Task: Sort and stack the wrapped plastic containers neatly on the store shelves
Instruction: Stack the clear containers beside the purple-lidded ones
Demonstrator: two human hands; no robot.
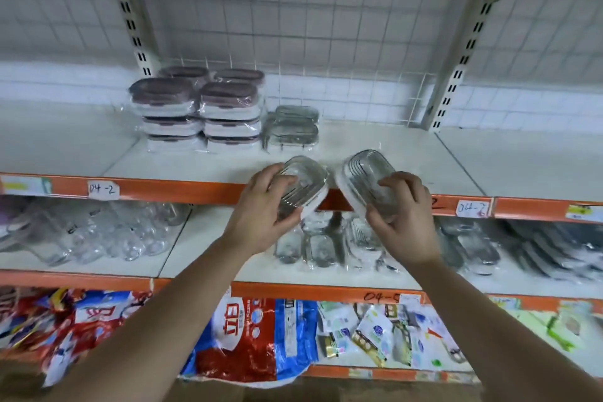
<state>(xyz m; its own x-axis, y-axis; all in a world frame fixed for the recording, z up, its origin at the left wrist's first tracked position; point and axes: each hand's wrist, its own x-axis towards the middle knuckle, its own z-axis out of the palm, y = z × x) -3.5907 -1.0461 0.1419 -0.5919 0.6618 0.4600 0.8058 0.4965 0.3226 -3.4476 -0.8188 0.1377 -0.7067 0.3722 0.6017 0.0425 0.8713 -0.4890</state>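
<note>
Both hands are full, each curled round one wrapped clear container just at the orange front edge of the upper shelf (391,153), in the middle of the frame. The left hand (261,209) grips the left container (306,179) with fingers over its ribbed top and thumb underneath, and the right hand (403,222) holds the right container (362,176) the same way. The two are tipped towards each other like a roof, the left one's long axis running lower left to upper right and the right one's mirrored, their upper ends close together; whether they touch I cannot tell. What matters is the short clear stack (293,130) of matching containers further back on the shelf, just above and a little left of the hands, beside the taller brown-lidded stacks (199,108). Its pieces lie flat with their long axes across the frame. It sits nearer the left hand — so that container looks likeliest to go on first, once it is levelled and turned crosswise, the right one following on top or alongside
</note>
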